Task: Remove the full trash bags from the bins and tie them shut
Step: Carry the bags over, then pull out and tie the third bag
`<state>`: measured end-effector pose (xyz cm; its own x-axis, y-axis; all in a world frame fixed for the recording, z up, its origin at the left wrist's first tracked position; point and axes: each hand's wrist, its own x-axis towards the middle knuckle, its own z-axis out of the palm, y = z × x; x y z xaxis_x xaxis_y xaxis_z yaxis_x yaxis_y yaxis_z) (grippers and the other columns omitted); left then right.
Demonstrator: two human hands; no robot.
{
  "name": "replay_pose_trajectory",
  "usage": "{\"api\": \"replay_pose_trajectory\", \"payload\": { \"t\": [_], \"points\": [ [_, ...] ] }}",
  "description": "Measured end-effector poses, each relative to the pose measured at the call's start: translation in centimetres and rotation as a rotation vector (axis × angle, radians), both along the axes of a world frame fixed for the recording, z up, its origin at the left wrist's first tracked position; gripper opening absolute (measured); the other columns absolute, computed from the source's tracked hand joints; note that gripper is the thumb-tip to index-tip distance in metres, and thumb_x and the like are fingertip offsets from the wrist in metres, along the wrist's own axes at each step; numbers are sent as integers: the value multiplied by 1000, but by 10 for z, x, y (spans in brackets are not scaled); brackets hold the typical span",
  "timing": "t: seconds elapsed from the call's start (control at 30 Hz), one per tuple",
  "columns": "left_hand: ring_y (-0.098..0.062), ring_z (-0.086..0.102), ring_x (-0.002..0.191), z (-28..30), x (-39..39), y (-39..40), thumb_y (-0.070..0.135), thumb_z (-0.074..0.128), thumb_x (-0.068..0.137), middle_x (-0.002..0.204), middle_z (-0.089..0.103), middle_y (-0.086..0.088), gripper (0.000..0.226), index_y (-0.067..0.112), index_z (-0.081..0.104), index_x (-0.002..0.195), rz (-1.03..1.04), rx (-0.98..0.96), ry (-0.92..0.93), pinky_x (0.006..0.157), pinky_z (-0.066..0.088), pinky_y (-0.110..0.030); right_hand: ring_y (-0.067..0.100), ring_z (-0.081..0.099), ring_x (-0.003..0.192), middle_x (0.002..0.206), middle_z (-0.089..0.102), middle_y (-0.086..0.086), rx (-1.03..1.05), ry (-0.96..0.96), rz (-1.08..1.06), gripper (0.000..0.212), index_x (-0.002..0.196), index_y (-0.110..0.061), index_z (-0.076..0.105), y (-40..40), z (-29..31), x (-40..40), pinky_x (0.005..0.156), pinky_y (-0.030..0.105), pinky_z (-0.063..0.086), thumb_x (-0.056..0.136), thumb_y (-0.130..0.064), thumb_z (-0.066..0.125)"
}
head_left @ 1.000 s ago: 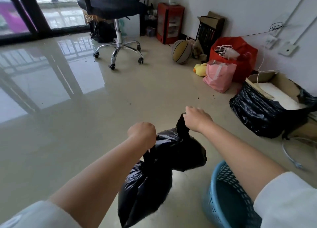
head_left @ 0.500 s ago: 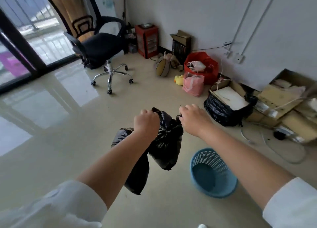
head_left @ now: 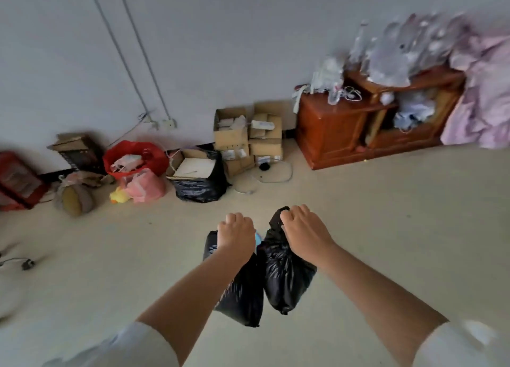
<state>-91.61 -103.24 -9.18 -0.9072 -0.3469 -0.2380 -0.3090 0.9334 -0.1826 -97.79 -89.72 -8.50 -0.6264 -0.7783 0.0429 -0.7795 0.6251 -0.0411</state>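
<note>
Above the floor — left hand (head_left: 236, 235), right hand (head_left: 303, 228), each fisted on a black bag (head_left: 284, 281)

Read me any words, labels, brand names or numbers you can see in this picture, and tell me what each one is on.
No text can be read here.
Cardboard boxes: pale labels, too small and blurred to read.
Black trash bag held by the left hand: a faint pale mark near its top, not legible.
Black trash bag held by the right hand: no print visible.
</note>
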Motion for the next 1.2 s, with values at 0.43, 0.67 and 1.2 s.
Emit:
{"api": "replay_pose_trajectory", "payload": {
  "t": [0.43,0.67,1.2],
  "points": [
    [-29,41,121,26,-146,475,23,32,97,130,45,-15,38,3,39,128,-656,13,59,95,40,-37,27,45,107,113,52,13,-31,86,-721,21,115,-7,43,493,26,-48,78,31,44,95,-10,34],
    [-28,40,121,46,-172,724,25,29,98,131,45,-14,37,4,40,127,-878,24,85,93,39,-35,27,47,104,111,54,11,-4,137,-998,23,116,-7,44,739,44,-38,79,31,43,95,-10,34],
    [-26,42,115,38,-237,1251,26,24,99,122,48,-11,36,4,45,119,-1354,220,92,85,38,-32,26,49,101,109,56,10,185,85,-1499,23,112,-7,43,1236,26,-51,76,31,40,96,-19,31]
  ]
}}
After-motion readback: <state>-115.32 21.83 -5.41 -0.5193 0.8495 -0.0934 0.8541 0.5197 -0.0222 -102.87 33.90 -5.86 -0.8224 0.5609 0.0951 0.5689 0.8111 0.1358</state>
